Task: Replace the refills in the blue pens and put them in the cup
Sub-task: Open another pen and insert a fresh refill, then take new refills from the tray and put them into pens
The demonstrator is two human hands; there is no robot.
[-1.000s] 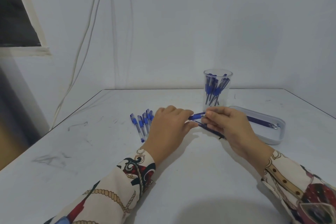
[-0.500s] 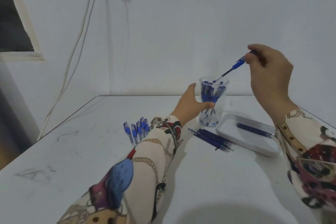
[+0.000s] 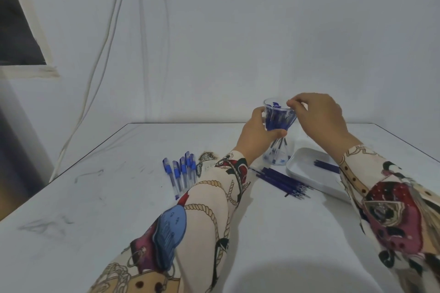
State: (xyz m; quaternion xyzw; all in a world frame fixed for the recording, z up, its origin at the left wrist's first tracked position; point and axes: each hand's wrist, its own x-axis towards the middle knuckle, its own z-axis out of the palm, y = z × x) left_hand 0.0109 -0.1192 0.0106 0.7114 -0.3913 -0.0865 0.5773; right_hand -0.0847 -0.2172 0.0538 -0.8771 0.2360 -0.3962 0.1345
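Note:
A clear cup (image 3: 276, 158) holding several blue pens stands at the table's middle right. My left hand (image 3: 258, 132) grips its left side, thumb across the front. My right hand (image 3: 320, 118) hovers at the cup's right rim, fingertips pinched together just over the opening; whether they still hold a pen is hidden. Several capped blue pens (image 3: 182, 171) lie in a row left of my left sleeve. A pile of dark blue refills (image 3: 283, 182) lies on the table in front of the cup.
A shallow white tray (image 3: 307, 173) sits right of the cup with a few refills (image 3: 326, 166) in it, partly under my right sleeve. White cables (image 3: 104, 54) hang down the wall at the left. The table's left edge runs diagonally.
My right hand has come down from above the cup to its rim, and the pen it held up has gone down among the others. My left hand still grips the cup.

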